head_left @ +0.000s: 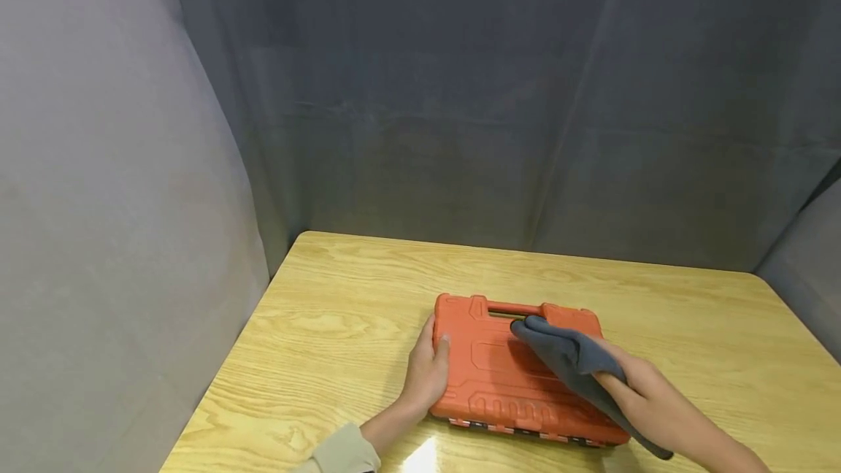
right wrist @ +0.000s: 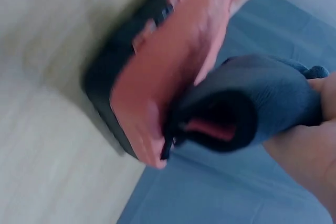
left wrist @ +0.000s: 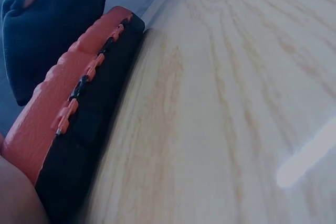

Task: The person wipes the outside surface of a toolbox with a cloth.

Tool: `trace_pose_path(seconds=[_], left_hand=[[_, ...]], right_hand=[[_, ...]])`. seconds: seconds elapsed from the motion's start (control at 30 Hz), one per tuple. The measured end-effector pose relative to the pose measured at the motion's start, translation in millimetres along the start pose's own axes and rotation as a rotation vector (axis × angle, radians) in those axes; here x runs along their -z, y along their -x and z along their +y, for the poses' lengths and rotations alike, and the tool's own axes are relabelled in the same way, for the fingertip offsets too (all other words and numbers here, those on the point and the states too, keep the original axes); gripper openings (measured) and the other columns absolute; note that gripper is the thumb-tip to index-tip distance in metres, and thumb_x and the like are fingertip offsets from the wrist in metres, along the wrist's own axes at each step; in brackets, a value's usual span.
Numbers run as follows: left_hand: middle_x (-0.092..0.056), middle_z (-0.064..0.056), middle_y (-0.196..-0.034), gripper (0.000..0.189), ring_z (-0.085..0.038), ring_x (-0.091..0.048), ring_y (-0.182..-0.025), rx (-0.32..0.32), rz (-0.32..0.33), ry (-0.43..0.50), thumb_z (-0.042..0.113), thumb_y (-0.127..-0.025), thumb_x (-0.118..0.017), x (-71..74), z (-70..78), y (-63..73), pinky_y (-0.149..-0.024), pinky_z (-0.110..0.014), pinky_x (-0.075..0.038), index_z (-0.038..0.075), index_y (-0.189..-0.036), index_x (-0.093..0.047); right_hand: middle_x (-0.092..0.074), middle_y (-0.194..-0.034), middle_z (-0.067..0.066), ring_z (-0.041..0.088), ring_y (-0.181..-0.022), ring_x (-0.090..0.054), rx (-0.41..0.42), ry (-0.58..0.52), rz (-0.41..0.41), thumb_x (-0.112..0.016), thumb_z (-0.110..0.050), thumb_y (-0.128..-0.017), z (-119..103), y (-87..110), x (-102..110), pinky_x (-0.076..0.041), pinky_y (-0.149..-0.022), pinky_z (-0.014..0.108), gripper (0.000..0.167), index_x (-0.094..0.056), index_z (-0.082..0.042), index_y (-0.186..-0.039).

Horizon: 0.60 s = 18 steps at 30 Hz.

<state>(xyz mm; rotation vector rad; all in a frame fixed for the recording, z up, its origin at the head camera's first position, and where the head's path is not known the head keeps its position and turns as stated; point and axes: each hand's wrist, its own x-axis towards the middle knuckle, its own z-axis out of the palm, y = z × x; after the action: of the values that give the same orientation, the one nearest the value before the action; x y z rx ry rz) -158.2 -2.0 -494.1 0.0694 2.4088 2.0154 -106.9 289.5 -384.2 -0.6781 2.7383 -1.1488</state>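
An orange-red plastic carrying case [head_left: 460, 363] with a black underside lies flat on the wooden table, its handle toward the far side. My left hand [head_left: 427, 371] grips the case's left side, thumb on the lid's edge. In my right hand [head_left: 640, 396] is a folded dark grey-blue cloth [head_left: 571, 356], held over the right part of the lid. From the left wrist, the case's latches [left wrist: 89, 69] show along the near side, with the cloth [left wrist: 58, 30] beyond. The right wrist view shows the cloth [right wrist: 273, 87] curled into a loop beside the lid; whether it touches is unclear.
The pale wood-grain table [head_left: 315, 327] reaches out around the case on all sides. Dark grey fabric [head_left: 420, 108] hangs behind its far edge, and a lighter grey sheet [head_left: 118, 203] stands along the left. Another light sheet [head_left: 808, 268] borders the right.
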Motion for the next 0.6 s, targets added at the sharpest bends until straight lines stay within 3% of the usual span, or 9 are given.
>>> trace_pose_path(seconds=[0.23, 0.33, 0.4, 0.47, 0.57, 0.6], left_hand=[[-0.03, -0.021, -0.157, 0.057, -0.037, -0.034, -0.14, -0.016, -0.009, 0.003, 0.02, -0.109, -0.039, -0.4, -2.8, -2.3, -0.111, -0.055, -0.03, -0.001, -0.158, -0.018], [-0.028, -0.021, -0.158, 0.057, -0.036, -0.03, -0.142, -0.018, -0.015, 0.005, 0.019, -0.109, -0.039, -1.1, -4.0, -2.6, -0.112, -0.055, -0.028, -0.002, -0.158, -0.017], [-0.026, -0.021, -0.159, 0.057, -0.036, -0.027, -0.144, -0.018, -0.014, 0.005, 0.019, -0.109, -0.039, -1.2, -4.1, -2.5, -0.113, -0.054, -0.026, -0.003, -0.158, -0.017], [-0.027, -0.022, -0.159, 0.057, -0.037, -0.027, -0.144, -0.019, -0.007, 0.0, 0.018, -0.109, -0.039, -1.3, -4.0, -2.6, -0.113, -0.055, -0.026, -0.003, -0.157, -0.018], [-0.028, -0.022, -0.158, 0.057, -0.038, -0.028, -0.143, -0.02, 0.0, -0.007, 0.019, -0.109, -0.04, -1.3, -3.9, -2.8, -0.113, -0.055, -0.026, -0.003, -0.157, -0.019], [-0.028, -0.023, -0.158, 0.057, -0.038, -0.029, -0.143, -0.019, 0.001, -0.006, 0.019, -0.109, -0.04, -1.1, -3.9, -2.6, -0.113, -0.055, -0.026, -0.003, -0.157, -0.019]], right_hand=[[-0.052, -0.139, 0.027, -0.008, -0.12, -0.043, 0.063, 0.068, 0.139, -0.046, -0.009, -0.107, 11.8, -14.6, 31.7, -0.046, -0.086, 0.013, 0.042, -0.044, 0.003, -0.147], [-0.052, -0.137, 0.029, -0.012, -0.116, -0.043, 0.059, 0.099, 0.187, -0.047, -0.009, -0.106, 20.9, -21.2, 45.8, -0.042, -0.084, 0.008, 0.042, -0.044, 0.003, -0.146], [-0.052, -0.136, 0.031, 0.001, -0.118, -0.051, 0.045, 0.134, 0.213, -0.047, -0.009, -0.106, 27.6, -26.3, 53.5, -0.04, -0.082, 0.006, 0.042, -0.044, 0.004, -0.146], [-0.051, -0.136, 0.033, 0.022, -0.12, -0.056, 0.025, 0.165, 0.238, -0.047, -0.011, -0.107, 34.4, -31.9, 59.3, -0.039, -0.08, 0.006, 0.042, -0.044, 0.005, -0.146], [-0.048, -0.135, 0.038, 0.053, -0.116, -0.052, 0.004, 0.195, 0.251, -0.045, -0.012, -0.107, 42.9, -41.1, 63.5, -0.05, -0.088, 0.028, 0.044, -0.041, 0.009, -0.146], [-0.048, -0.135, 0.039, 0.057, -0.116, -0.051, 0.001, 0.203, 0.258, -0.045, -0.012, -0.107, 45.6, -44.4, 63.6, -0.051, -0.089, 0.038, 0.045, -0.041, 0.01, -0.146]])
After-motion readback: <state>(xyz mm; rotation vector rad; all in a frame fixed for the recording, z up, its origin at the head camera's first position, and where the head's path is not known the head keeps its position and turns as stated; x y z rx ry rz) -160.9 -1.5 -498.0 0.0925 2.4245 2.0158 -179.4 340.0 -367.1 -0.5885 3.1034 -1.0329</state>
